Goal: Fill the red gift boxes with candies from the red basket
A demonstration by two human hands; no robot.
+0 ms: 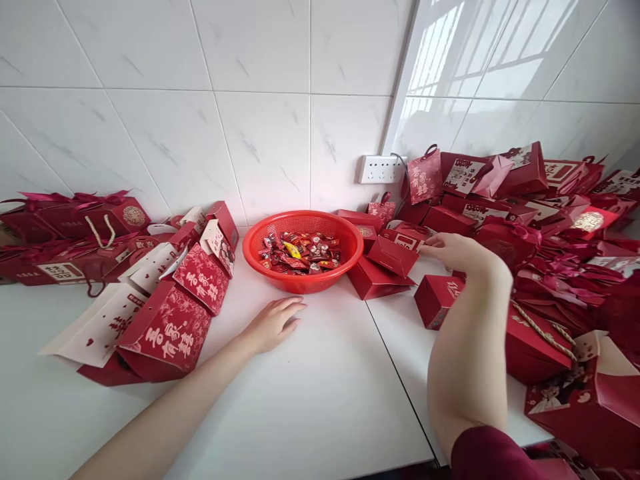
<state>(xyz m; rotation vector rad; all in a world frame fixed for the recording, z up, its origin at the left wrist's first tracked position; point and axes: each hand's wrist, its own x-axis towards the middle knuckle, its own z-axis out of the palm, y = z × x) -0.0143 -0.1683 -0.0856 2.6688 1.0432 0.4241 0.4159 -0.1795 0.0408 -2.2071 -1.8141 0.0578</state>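
My left hand [277, 324] rests on the white tabletop, fingers loosely stretched out and holding nothing. Just beyond it is a red plastic colander [303, 285] with small wrapped sweets [310, 252] inside, mostly red, one yellow. Over on the right, my right hand [453, 250] reaches across to the cluster of red gift boxes beside the colander. Its fingers close at the edge of a red gift box [406, 233] with a pale label; the exact contact is partly hidden. Below that hand stands a small red box [436, 301], partly covered by my forearm.
Several red and white gift boxes [173, 330] stand in rows on the left, with ribboned boxes [90, 217] behind. A large heap of red boxes [530, 213] fills the right side. A white power strip [383, 169] is on the tiled wall. A seam [400, 380] crosses the tabletop.
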